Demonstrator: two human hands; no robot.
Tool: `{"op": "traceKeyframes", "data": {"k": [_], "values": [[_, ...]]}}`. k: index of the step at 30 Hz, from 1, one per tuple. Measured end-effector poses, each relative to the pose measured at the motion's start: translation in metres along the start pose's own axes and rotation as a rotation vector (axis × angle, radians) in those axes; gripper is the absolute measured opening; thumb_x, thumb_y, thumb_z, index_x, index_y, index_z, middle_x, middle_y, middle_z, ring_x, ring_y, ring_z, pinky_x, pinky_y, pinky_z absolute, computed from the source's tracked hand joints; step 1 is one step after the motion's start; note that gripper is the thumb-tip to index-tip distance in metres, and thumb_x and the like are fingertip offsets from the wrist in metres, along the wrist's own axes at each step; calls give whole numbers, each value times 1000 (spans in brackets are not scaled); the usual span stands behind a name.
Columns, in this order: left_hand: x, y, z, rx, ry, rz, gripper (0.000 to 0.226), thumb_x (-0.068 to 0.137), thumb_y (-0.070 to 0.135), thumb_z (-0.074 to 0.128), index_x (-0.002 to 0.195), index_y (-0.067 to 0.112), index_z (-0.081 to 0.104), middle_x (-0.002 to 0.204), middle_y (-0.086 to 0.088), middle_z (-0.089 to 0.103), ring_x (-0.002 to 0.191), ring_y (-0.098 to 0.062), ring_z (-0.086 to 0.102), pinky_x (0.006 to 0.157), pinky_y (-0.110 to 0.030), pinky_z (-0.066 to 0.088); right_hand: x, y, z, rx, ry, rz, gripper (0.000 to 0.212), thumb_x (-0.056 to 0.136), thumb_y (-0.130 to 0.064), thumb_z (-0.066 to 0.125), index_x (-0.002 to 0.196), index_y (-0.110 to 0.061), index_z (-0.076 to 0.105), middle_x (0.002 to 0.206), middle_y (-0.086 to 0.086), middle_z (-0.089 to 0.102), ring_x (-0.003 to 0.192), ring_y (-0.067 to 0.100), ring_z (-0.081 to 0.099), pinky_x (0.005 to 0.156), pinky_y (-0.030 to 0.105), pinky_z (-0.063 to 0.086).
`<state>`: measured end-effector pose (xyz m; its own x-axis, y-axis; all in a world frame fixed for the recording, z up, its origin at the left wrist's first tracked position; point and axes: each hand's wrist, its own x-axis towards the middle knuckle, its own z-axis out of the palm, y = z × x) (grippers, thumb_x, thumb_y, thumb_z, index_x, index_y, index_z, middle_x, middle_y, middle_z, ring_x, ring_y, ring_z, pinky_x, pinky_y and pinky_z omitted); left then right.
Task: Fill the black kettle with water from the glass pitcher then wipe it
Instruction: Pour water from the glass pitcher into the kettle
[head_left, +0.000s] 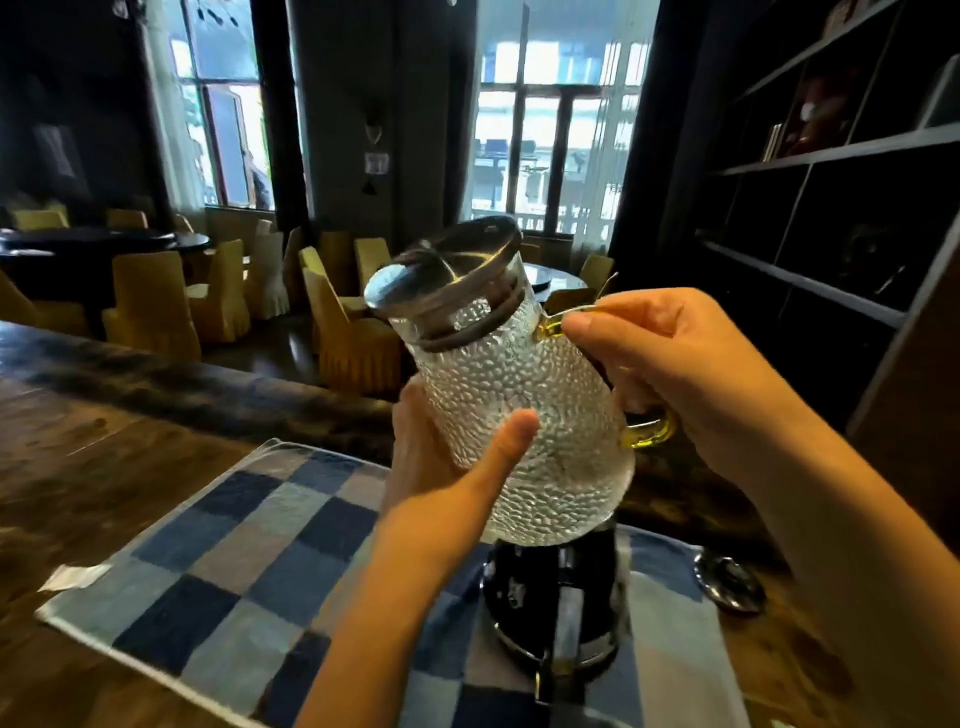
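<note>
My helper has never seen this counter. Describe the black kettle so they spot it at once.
On the wooden counter lies a blue checked cloth. The black kettle stands on its right part, just below the tilted glass pitcher. It alone is dark and squat; the metal lid beside it lies flat.

A pitcher (519, 395) is held tilted, top leaning left, directly above a kettle (556, 597) that stands on a cloth (234, 561) spread over a counter (104, 441). The left hand (447, 467) grips the pitcher's body from the left; the right hand (675, 374) holds its handle on the right. A lid (730, 584) lies right of the kettle, by the cloth's edge. Chairs (353, 332) stand behind the counter, shelves (805, 208) to the right
</note>
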<state>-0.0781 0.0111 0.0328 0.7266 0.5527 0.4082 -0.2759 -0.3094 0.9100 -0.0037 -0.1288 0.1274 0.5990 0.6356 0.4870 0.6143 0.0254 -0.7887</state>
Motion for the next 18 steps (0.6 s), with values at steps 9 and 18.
{"op": "traceKeyframes", "data": {"k": [9,18], "values": [[-37,21,107,-183,-274,-355,64,81,56,44,100,-4,59,87,-14,63,90,-21,60,68,-19,47,-11,13,-66,-628,192,-76,44,74,-58,59,66,-15,65,59,4,58,56,11,52,55,35,44],[-46,-18,170,-507,-285,-548,147,30,92,57,146,34,-10,154,3,24,139,-20,32,113,-44,30,-20,44,-84,-969,165,38,40,78,-63,57,74,-23,63,67,-7,59,66,8,55,52,25,31]]}}
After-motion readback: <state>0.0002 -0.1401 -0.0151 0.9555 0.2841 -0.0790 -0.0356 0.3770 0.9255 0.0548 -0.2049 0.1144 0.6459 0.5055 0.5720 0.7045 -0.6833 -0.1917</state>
